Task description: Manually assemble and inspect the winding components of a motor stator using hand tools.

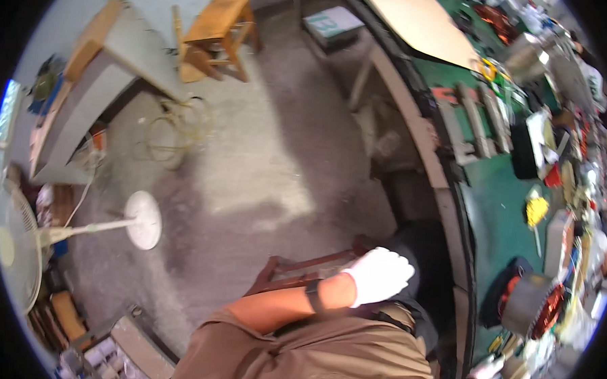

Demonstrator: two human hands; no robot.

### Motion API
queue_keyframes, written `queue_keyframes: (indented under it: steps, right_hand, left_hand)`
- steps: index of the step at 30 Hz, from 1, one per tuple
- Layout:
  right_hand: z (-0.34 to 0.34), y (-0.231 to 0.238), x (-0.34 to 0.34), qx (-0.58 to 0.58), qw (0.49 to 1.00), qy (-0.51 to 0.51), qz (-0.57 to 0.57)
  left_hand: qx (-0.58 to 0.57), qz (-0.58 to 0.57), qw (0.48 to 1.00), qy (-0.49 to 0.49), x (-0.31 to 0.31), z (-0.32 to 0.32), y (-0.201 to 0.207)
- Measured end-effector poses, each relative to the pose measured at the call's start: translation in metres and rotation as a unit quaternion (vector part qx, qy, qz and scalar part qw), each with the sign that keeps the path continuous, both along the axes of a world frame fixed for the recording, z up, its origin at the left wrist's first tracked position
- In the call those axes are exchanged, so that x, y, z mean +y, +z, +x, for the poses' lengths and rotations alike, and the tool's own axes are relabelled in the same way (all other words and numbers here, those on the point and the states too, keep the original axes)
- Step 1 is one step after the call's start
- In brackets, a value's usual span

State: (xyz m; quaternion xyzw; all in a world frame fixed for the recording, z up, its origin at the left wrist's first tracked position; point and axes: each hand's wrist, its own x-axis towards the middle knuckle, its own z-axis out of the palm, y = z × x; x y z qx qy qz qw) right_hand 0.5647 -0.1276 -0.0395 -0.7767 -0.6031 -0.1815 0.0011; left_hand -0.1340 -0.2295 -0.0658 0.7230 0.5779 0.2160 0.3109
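A green-topped workbench (493, 187) curves from one to five o'clock, bearing a copper-wound metal drum (525, 306) at four. At half past four, the left hand (382, 277) has fingers drawn together, grip unclear; farther out, the right hand's (487, 369) hold cannot be told.

Left hand (383, 278): finger detail blurred. Right hand (487, 369): grip too small to tell. Bench clutter (582, 195) blurred.

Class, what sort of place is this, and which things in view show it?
Probably a workshop, perhaps for electrical work: there is a cluttered green workbench and, on it, a grey metal cylinder with coppery windings.
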Motion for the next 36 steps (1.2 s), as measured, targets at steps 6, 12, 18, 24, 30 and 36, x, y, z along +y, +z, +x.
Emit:
queue_keyframes:
  steps: [6, 12, 18, 24, 30, 36]
  right_hand:
    - [-0.016, -0.004, -0.001, -0.005, 1.0, -0.007, 0.018]
    - [-0.022, 0.009, -0.012, -0.011, 0.999, -0.032, 0.033]
    - [-0.061, 0.006, -0.013, -0.003, 0.999, -0.03, 0.029]
    - [-0.084, -0.005, -0.021, 0.054, 0.992, -0.021, 0.112]
    - [-0.093, 0.0, -0.029, 0.1, 0.984, -0.055, 0.137]
    - [-0.124, 0.016, -0.024, 0.098, 0.976, -0.003, 0.194]
  left_hand:
    - [0.03, 0.027, 0.999, -0.004, -0.01, 0.007, -0.017]
    - [0.001, 0.037, 0.999, -0.008, -0.006, 0.004, -0.018]
    - [0.03, -0.014, 0.999, 0.015, -0.005, -0.015, -0.008]
    - [-0.014, 0.086, 0.996, 0.032, 0.037, -0.03, 0.03]
    - [-0.011, 0.22, 0.975, 0.017, 0.109, -0.005, 0.087]
    - [-0.051, 0.207, 0.976, -0.051, 0.174, 0.051, 0.094]
